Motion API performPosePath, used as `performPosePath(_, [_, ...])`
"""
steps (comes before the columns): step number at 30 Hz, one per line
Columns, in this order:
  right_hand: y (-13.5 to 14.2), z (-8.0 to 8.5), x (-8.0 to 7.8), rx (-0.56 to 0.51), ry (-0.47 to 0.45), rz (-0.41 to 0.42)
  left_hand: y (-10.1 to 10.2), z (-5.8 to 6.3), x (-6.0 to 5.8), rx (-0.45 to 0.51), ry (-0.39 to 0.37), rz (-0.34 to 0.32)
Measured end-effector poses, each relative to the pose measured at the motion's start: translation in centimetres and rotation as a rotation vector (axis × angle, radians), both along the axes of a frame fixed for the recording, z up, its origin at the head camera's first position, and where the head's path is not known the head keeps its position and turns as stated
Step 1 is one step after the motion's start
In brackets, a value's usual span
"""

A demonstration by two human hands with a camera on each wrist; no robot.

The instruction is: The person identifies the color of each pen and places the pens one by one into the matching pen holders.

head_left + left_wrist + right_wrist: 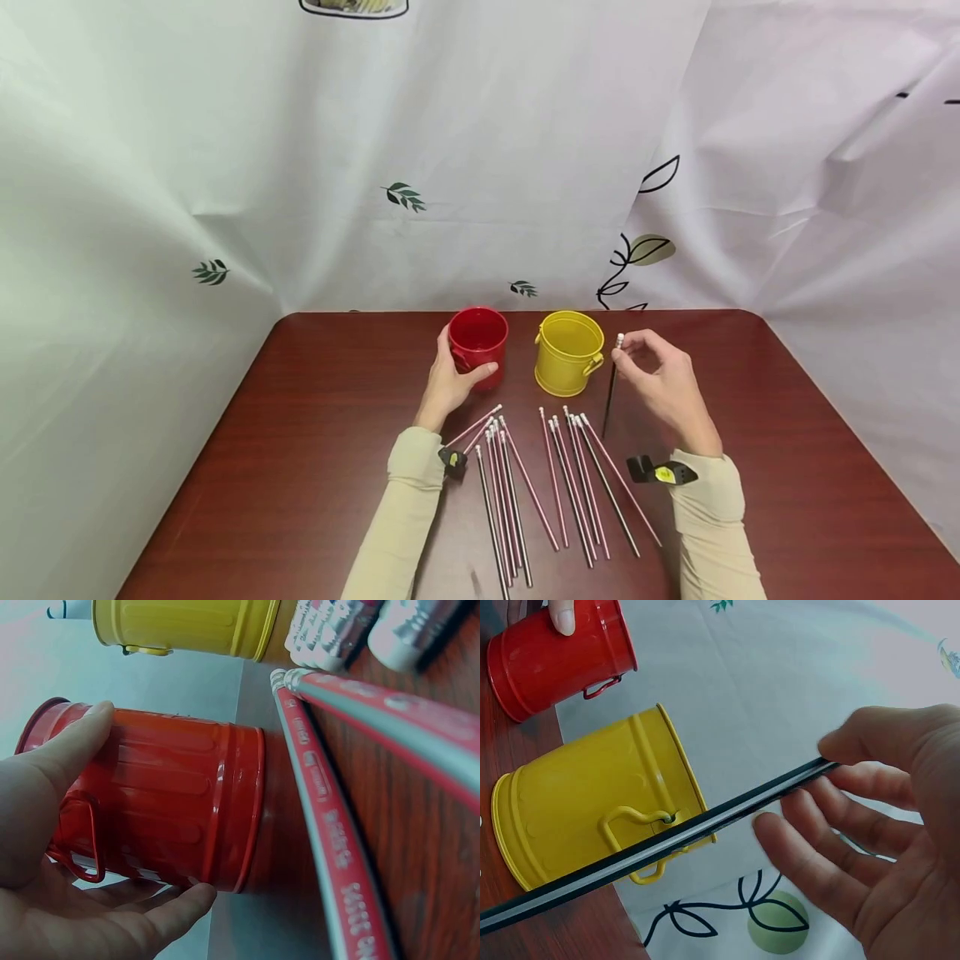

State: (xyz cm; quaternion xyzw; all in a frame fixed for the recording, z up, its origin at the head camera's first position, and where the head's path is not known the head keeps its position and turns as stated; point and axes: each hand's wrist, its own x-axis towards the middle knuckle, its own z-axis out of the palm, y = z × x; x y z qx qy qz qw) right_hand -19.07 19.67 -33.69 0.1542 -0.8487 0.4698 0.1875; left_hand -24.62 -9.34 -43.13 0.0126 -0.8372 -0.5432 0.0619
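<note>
My left hand (444, 390) grips a small red bucket (169, 795), thumb on one side and fingers round the other, at the back middle of the table. Beside it, to the right, stands a yellow bucket (561, 371) with side handles. Just right of the yellow bucket, my right hand (666, 387) pinches a black pencil (660, 844) near its white eraser end, thumb against fingers. That pencil points downward, eraser up, and crosses in front of the yellow bucket in the right wrist view. Both buckets have dark-looking or plain insides with no pencils showing in them.
Red and black pencils with white erasers lie in two loose groups in front of the buckets: left pencils (492, 523) and right pencils (622, 481). The dark red wooden table (300, 467) meets a pale patterned curtain (465, 167) behind.
</note>
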Motion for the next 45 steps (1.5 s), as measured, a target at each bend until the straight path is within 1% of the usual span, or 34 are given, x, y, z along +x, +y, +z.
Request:
performPosePath(2, [-0.2,0.4,0.2,0.0,0.027,-0.013,0.0,0.0,0.0,0.0,-0.003,0.001])
performPosePath(4, [-0.3,0.4,0.2,-0.005,0.052,-0.02,0.0,0.1,0.0,0.003,-0.008,0.0])
performPosePath(12, [0.8,-2.1,-1.5,-0.048,0.075,-0.032,-0.1,0.0,0.2,0.0,-0.007,0.001])
performPosePath(17, [0.8,-2.3,-1.6,-0.039,0.09,-0.037,0.0,0.2,0.3,-0.004,0.007,-0.001])
performPosePath(19, [0.6,-1.9,-1.4,-0.033,0.11,-0.044,0.0,0.3,0.3,-0.002,0.012,-0.009])
performPosePath(23, [-0.1,-0.6,-0.6,-0.033,0.153,-0.04,0.0,0.4,0.4,-0.005,0.014,-0.016])
performPosePath(26, [-0.8,0.3,0.0,-0.036,0.152,-0.032,-0.1,0.4,0.4,-0.009,0.017,-0.012])
performPosePath(29, [-1.2,0.5,0.0,-0.049,0.146,-0.029,-0.2,0.3,0.4,-0.015,0.016,-0.016])
performPosePath(32, [-1.6,0.6,-0.2,-0.076,0.16,-0.012,0.0,0.3,0.4,-0.022,0.013,-0.023])
performPosePath(35, [-2.3,1.0,-0.6,-0.095,0.174,0.023,0.1,0.2,0.4,-0.034,0.022,-0.015])
performPosePath(38, [-3.3,1.8,-1.0,-0.106,0.179,0.056,0.3,0.1,0.3,-0.044,0.056,0.006])
performPosePath(41, [-4.4,2.6,-1.6,-0.123,0.171,0.087,0.4,0.2,0.2,-0.05,0.11,0.038])
performPosePath(43, [-5.1,3.1,-2.1,-0.137,0.157,0.104,0.5,0.3,0.2,-0.05,0.131,0.059])
performPosePath(45, [-5.8,3.5,-2.5,-0.142,0.15,0.12,0.5,0.4,0.2,-0.048,0.142,0.063])
